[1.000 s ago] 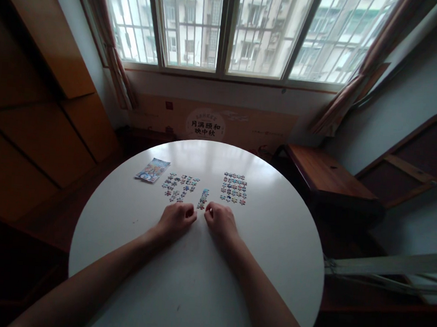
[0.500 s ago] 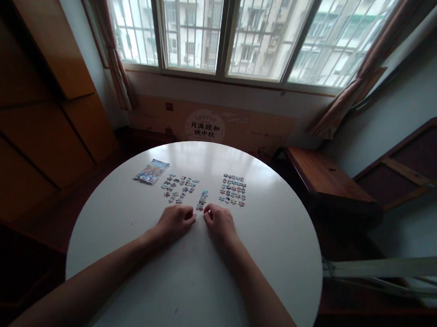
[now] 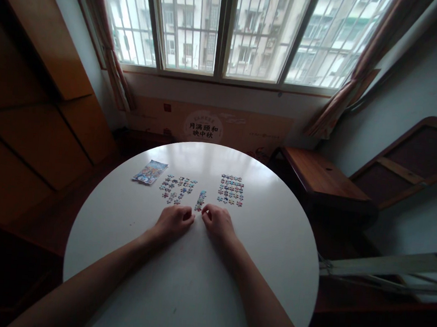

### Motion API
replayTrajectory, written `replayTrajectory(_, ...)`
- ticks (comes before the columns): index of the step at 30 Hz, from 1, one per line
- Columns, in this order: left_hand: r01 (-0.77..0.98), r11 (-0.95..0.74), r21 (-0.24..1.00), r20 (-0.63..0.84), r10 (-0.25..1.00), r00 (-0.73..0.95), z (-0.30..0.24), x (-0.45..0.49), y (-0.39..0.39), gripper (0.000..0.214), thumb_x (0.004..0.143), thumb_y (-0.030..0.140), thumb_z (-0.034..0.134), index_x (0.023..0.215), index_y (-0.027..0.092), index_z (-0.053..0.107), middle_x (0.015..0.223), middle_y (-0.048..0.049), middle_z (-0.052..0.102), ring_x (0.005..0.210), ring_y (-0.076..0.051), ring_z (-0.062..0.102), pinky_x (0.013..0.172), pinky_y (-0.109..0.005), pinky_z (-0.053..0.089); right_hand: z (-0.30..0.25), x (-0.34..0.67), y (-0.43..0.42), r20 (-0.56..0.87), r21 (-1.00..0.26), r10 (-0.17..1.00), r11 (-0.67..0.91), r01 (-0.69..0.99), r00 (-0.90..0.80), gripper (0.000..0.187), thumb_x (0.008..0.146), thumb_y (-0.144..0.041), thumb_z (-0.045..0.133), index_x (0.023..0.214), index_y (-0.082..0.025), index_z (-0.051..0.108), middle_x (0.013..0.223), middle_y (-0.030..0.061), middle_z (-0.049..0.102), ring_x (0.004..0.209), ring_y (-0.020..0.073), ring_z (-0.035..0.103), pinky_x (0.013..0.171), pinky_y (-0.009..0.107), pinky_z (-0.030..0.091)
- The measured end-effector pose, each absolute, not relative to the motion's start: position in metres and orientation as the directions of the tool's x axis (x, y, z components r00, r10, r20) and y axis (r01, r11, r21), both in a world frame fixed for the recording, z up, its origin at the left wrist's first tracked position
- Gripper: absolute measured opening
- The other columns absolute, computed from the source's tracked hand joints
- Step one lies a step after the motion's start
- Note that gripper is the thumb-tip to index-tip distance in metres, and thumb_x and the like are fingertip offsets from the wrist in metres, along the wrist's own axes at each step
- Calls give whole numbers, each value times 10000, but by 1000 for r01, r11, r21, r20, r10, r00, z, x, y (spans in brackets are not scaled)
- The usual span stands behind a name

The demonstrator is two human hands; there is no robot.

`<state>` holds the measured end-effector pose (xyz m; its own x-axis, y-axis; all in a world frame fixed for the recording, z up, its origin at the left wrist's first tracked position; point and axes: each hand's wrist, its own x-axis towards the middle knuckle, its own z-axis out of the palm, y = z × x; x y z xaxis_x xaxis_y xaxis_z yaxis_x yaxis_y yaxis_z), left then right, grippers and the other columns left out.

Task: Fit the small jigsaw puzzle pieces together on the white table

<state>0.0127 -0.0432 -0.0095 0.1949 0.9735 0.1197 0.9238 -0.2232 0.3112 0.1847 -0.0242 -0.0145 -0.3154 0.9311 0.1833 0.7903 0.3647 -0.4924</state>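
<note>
A: Where do we find the narrow strip of puzzle pieces (image 3: 200, 202)?

B: It lies flat on the table (image 3: 116, 261), just beyond the gap between the fingers of our left hand (image 3: 175, 219) and those of our right hand (image 3: 217, 221). Its near end is close to our right fingertips; whether they touch it, we cannot tell.

A: And do our fingers pinch something?

B: On both hands they are curled inward, with the thumbs toward each other. If a small piece is hidden inside, we cannot tell.

A: How does such a strip handle, in our judgement?

B: It is probably very light and thin, like stiff card. One piece should keep its shape, but the joints are the weak place, so the strip may bend or open if we lift it by one end. Better we hold it by its two long edges, flat on the table, and press softly.

A: And the loose pieces (image 3: 181, 183) beyond our left fingers, and the rows of pieces (image 3: 232, 189) beyond our right fingers?

B: Those we should take by the rim, between thumb and fingertip, because the smooth table probably lets them slide.
</note>
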Motion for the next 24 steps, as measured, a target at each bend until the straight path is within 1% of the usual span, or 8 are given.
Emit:
replayTrajectory(7,921,-246,303,135,967,214,-13,12,-42,286,840,372,480,669,197,628,654,-19,632,614,-148,539,564,-247,279,-15,185,-25,193,-503,929,371,780,-317,171,841,-206,517,898,-216,678,836,27,699,748,148,583,705,230,339)
replayTrajectory(16,911,-254,325,109,967,231,-8,12,-42,263,834,350,488,660,195,610,643,-10,620,606,-138,525,562,-247,272,-14,186,-24,191,-508,925,379,774,-328,167,832,-187,525,898,-214,676,855,24,699,772,148,591,730,232,348)
replayTrajectory(24,901,-263,347,110,965,239,-9,12,-42,243,827,341,504,666,198,616,647,-3,616,607,-134,521,569,-239,282,-14,186,-25,191,-502,926,377,779,-325,166,851,-216,517,903,-215,675,843,28,697,752,147,586,712,231,345)
